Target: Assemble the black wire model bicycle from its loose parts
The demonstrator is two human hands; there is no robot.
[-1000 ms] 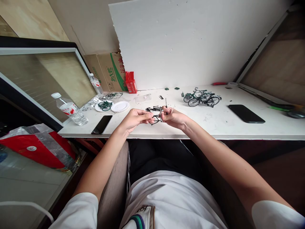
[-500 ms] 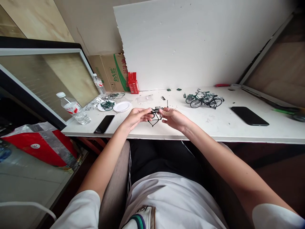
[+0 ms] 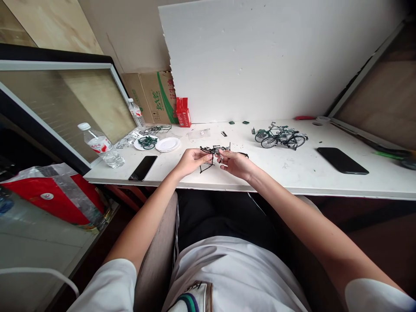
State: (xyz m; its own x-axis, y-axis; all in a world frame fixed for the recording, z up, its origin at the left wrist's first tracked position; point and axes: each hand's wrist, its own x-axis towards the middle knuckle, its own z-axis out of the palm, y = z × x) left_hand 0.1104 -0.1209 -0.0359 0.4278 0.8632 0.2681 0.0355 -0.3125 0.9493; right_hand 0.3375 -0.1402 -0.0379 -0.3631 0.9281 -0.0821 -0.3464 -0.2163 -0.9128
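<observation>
Just above the front of the white table, a small black model bicycle frame is between my two hands, its thin tubes pointing down and sideways. My left hand pinches its left side between thumb and fingers. With curled fingers, my right hand grips the right side, where small dark and grey parts show at the fingertips. Which part each fingertip presses is too small to tell. Finished-looking model bicycles, green and black, stand on the table beyond my right hand.
Left of my hands lie a phone, white plates with green bicycle parts, and a water bottle. A black phone-like slab lies at right. Behind are a red box, a cardboard box and small loose pieces.
The model frame has turned between my hands, with its tubes now pointing more to the left. My left hand has shifted its hold slightly, and a dark piece now shows behind my right hand.
</observation>
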